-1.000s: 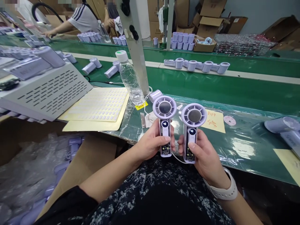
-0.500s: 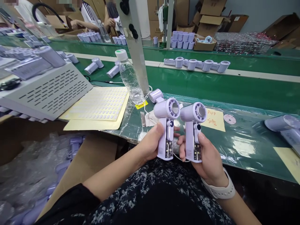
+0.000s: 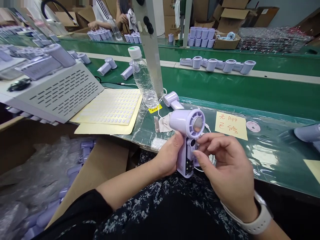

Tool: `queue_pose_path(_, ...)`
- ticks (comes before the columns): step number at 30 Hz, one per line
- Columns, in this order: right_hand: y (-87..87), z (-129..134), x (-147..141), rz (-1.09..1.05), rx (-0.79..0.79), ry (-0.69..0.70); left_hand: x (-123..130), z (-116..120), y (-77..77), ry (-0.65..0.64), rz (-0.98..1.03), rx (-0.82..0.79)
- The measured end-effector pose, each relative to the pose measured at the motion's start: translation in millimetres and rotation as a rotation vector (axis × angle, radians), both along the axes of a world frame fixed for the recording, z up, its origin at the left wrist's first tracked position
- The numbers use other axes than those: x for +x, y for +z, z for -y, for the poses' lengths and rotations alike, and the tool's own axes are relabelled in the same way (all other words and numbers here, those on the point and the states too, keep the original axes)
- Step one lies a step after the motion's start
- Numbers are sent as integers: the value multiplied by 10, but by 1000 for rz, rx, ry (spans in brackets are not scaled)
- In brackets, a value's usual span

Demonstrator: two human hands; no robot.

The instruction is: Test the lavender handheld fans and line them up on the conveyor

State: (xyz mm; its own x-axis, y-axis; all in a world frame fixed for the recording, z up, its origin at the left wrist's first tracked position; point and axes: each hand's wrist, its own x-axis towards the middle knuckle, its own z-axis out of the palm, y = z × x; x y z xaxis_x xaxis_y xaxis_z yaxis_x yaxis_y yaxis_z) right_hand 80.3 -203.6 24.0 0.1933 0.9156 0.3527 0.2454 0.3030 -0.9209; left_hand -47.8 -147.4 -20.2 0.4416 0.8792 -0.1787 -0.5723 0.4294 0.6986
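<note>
My left hand (image 3: 168, 155) is wrapped around the handle of a lilac handheld fan (image 3: 186, 123), its round grille tilted to face right. The handle's front is uncovered, with a dark circuit board and a round black button showing. A bit of lilac plastic (image 3: 196, 162) shows behind the handle; what it belongs to is mostly hidden. My right hand (image 3: 228, 163), with a pale watch strap on its wrist, is beside the handle, fingers loosely curled, thumb and forefinger apart. Its thumb tip is close to the button panel; whether it touches cannot be made out.
Another lilac fan (image 3: 172, 99) lies beyond my hands, near a water bottle (image 3: 143, 80) and a metal post (image 3: 152, 50). Sticker sheets (image 3: 112, 110) and a slotted grey box (image 3: 67, 93) are at left. Several fans (image 3: 212, 65) line the belt. Below left is a carton (image 3: 107, 166).
My right hand has let go of the second fan, which no longer shows clearly, and has come up beside the fan in my left hand. That fan has turned slightly.
</note>
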Motion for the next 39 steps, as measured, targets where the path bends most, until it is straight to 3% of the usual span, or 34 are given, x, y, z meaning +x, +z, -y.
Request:
queue_pose_path(11, -119, -6, -80, -30, 39, -45, 0, 35, -79, 71, -213, 126)
queue_pose_path(26, -198, -1, -88, 101, 117, -147, -63, 28, -196, 68, -283, 250)
queue_pose_path(34, -219, -15, -139, 142, 79, -170, -54, 45, -111, 179, -378, 301)
queue_pose_path(39, -192, -61, -116, 7, 19, -130, -75, 52, -3, 160, -450, 345)
